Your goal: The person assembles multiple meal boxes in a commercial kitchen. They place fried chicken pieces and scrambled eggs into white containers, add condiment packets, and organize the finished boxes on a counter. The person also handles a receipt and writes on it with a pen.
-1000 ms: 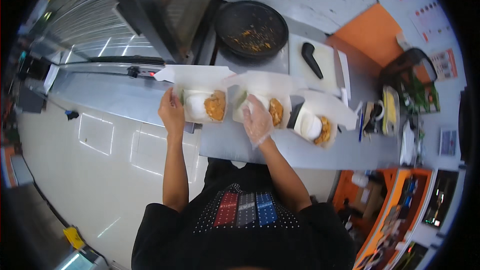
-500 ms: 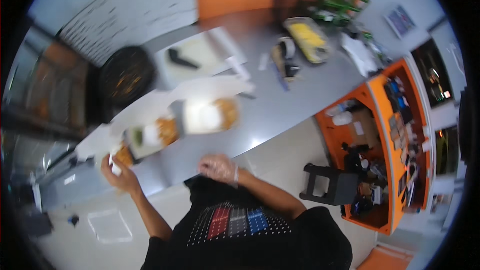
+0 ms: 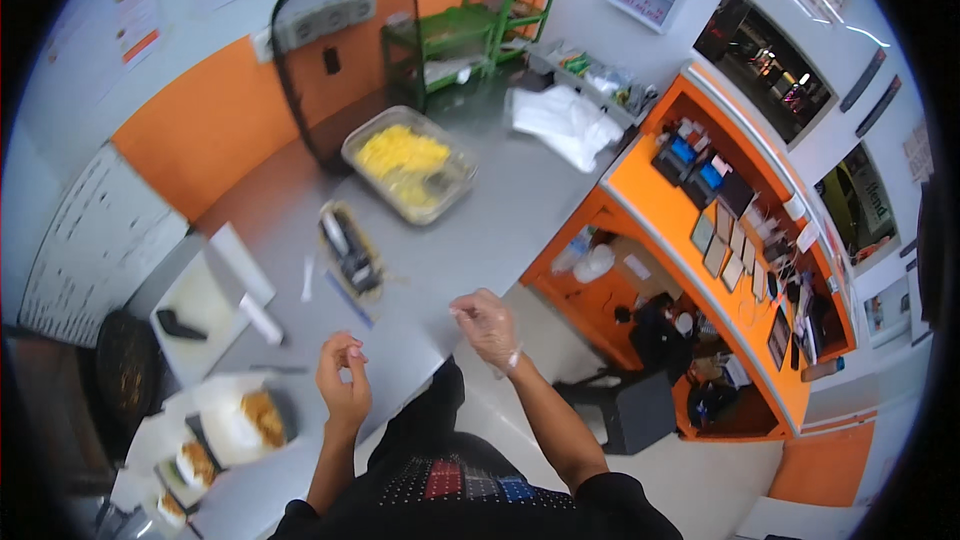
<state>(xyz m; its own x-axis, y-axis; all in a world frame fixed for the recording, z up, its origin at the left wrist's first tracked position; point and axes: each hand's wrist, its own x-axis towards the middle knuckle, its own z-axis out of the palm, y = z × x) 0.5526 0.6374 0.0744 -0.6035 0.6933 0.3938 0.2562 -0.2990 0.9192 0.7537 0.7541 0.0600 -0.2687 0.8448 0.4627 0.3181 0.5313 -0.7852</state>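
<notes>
My bare left hand (image 3: 345, 382) hovers over the counter's near edge, empty, its fingers loosely curled and apart. To its right, my right hand (image 3: 487, 327), in a clear plastic glove, is raised with fingers curled together; nothing shows in it. Left of my hands stand several white paper food boxes, lids up. The nearest box (image 3: 222, 440) holds white rice and golden-brown fried pieces (image 3: 263, 418); another box (image 3: 180, 475) has rice, fried pieces and something green. Ahead sits a clear tub (image 3: 425, 210) of yellow shredded food (image 3: 403, 152).
A knife (image 3: 258, 320) and a black-handled tool (image 3: 182, 325) lie by the white cutting board (image 3: 200, 285). Beyond are a tray with a black device (image 3: 352, 258), a blue pen (image 3: 348, 300), a black mesh cover (image 3: 345, 60) and white bags (image 3: 567, 125). An orange shelf counter (image 3: 640, 190) and dark stool (image 3: 635, 410) stand right.
My left hand has left the leftmost food box and come right, near my right hand. My view has swung right, and my right hand is lifted further forward.
</notes>
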